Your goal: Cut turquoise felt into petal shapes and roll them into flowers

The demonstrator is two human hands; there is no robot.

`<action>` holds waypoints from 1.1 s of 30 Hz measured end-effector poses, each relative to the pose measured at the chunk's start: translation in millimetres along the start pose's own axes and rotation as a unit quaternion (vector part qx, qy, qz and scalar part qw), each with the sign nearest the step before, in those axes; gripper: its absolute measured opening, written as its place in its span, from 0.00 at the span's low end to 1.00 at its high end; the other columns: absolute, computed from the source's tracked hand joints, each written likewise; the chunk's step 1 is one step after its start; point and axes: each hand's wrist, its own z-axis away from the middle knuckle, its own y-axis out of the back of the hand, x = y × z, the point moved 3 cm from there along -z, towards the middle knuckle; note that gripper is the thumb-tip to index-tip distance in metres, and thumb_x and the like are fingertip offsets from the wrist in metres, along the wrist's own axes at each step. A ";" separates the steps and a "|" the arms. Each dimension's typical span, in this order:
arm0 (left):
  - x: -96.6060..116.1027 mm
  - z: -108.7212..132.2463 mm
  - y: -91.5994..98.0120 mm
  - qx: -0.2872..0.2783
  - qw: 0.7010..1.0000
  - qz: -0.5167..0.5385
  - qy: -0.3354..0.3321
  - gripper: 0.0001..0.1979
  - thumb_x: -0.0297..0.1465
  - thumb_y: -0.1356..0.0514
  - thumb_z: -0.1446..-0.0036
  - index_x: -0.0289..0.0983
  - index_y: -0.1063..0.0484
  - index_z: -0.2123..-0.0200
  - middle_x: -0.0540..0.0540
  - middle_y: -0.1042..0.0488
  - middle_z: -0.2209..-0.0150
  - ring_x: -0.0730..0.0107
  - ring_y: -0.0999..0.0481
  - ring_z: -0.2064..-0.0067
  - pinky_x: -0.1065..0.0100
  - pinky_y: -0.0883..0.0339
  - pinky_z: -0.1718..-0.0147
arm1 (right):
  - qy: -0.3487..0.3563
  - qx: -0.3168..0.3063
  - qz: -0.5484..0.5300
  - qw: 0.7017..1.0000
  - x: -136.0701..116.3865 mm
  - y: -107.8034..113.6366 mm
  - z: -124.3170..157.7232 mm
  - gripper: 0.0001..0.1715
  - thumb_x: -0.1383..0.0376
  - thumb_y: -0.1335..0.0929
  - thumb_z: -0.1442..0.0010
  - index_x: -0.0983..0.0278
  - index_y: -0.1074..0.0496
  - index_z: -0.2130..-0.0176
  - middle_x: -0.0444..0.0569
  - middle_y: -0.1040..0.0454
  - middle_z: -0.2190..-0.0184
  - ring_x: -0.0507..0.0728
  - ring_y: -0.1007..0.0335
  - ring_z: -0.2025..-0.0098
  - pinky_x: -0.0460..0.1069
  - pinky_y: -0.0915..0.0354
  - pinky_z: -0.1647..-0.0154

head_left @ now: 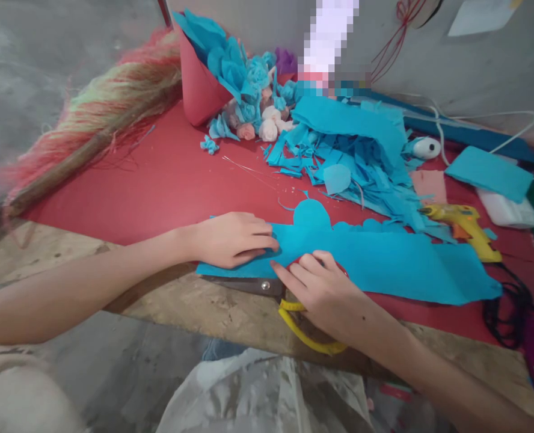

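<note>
A long strip of blue crepe paper (397, 261) lies along the table's front edge, with a rounded blue piece (311, 214) sticking up behind it. My left hand (237, 237) rests flat on the strip's left part, fingers stretched to the right. My right hand (321, 285) touches the strip just right of it, index finger extended and the other fingers bent but apart. A thin red curved edge shows beside its knuckles; I cannot tell what it is. Scissors (266, 285) with yellow-wrapped handles lie at the front edge, blades partly beneath the paper and handles partly behind my right hand.
Blue scraps (357, 156) are heaped behind the strip. Paper flowers (258, 75) and a red cone (199, 84) stand at the back. To the right lie a yellow glue gun (468, 228), a black cord (506, 313) and a blue paper pad (490, 171). A broom (104, 126) borders the left.
</note>
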 end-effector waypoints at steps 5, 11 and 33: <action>-1.2 0.3 -0.2 0.001 1.000 0.010 0.009 0.13 0.29 0.54 0.40 0.35 0.34 0.56 0.43 0.30 0.64 0.67 0.33 0.67 0.67 0.41 0.67 | 0.025 0.014 0.000 1.000 -1.2 2.1 -0.1 0.20 0.76 0.45 0.42 0.74 0.31 0.55 0.49 0.34 0.78 0.57 0.45 0.71 0.52 0.50 0.64; -1.4 1.2 -0.6 0.004 1.000 0.017 0.006 0.13 0.29 0.55 0.40 0.35 0.33 0.56 0.43 0.30 0.64 0.67 0.33 0.67 0.67 0.41 0.67 | -0.005 -0.010 0.035 0.999 -5.5 4.1 5.3 0.23 0.75 0.44 0.44 0.74 0.34 0.51 0.51 0.35 0.75 0.59 0.44 0.70 0.54 0.50 0.63; 0.1 0.0 1.2 0.014 1.000 0.014 0.005 0.13 0.29 0.53 0.40 0.34 0.32 0.58 0.43 0.29 0.65 0.66 0.33 0.67 0.67 0.41 0.68 | 0.000 0.011 -0.002 1.000 -11.0 -2.6 -9.0 0.23 0.74 0.46 0.42 0.78 0.35 0.51 0.52 0.34 0.75 0.60 0.45 0.69 0.55 0.47 0.64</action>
